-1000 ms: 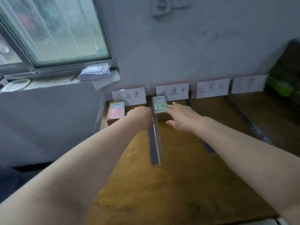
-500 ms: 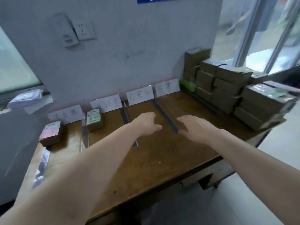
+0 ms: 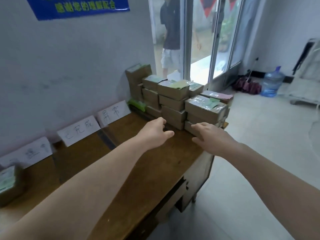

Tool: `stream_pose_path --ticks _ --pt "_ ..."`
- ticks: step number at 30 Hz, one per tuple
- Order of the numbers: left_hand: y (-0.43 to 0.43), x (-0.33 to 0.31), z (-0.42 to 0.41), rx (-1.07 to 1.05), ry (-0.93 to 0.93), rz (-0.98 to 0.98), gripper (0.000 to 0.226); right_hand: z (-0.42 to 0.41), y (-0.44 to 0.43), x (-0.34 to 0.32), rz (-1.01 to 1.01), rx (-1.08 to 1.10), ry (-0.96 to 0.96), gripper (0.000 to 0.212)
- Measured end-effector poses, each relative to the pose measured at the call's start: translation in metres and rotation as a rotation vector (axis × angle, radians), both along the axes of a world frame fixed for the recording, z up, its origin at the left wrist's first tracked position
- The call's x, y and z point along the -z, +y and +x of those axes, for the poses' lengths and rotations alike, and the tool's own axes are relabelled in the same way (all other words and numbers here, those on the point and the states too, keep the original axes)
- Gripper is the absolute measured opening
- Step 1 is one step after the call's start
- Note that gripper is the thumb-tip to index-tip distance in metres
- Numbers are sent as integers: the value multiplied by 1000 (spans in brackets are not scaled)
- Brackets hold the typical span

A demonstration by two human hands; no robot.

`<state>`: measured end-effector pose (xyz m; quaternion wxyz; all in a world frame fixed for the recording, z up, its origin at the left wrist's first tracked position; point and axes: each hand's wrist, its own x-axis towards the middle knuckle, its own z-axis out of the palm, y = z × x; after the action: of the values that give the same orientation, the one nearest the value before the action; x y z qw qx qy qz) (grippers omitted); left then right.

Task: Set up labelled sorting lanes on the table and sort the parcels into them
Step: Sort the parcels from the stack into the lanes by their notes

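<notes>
Both hands empty. Left hand (image 3: 154, 134) is over the worktop (image 3: 138, 174) with fingers loosely curled and nothing in them, just short of the parcel stack (image 3: 173, 101). Right hand (image 3: 213, 137) has its fingers spread and extended toward the lowest boxes at the stack's near side; can't tell if the fingertips touch the cardboard. The stack sits at the right end of the worktop against the wall: brown boxes several layers high, with green and pink labels on the tops. Three label cards lean on the wall along the back edge: rightmost card (image 3: 113, 112), middle card (image 3: 78, 130) and left card (image 3: 27, 153), whose writing is blurred. A dark tape strip (image 3: 106, 141) runs forward on the worktop between the rightmost and middle cards. One single parcel (image 3: 7, 184) with a green label lies at the far left, in front of the left card and well apart from the stack. Blue banner (image 3: 78, 6) is on the wall above. A person (image 3: 170, 32) stands outside the glass door (image 3: 200, 40), and a water bottle (image 3: 272, 84) is on the floor.
</notes>
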<state>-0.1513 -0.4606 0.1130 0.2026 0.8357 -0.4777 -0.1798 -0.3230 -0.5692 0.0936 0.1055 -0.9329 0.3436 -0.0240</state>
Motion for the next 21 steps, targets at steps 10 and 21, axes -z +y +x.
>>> stream_pose_path --ticks 10,21 --pt "-126 6 5 -3 200 -95 53 -2 -112 -4 -73 133 -144 44" --pt "-201 33 1 -273 448 -104 53 -15 -222 18 -114 60 -173 37"
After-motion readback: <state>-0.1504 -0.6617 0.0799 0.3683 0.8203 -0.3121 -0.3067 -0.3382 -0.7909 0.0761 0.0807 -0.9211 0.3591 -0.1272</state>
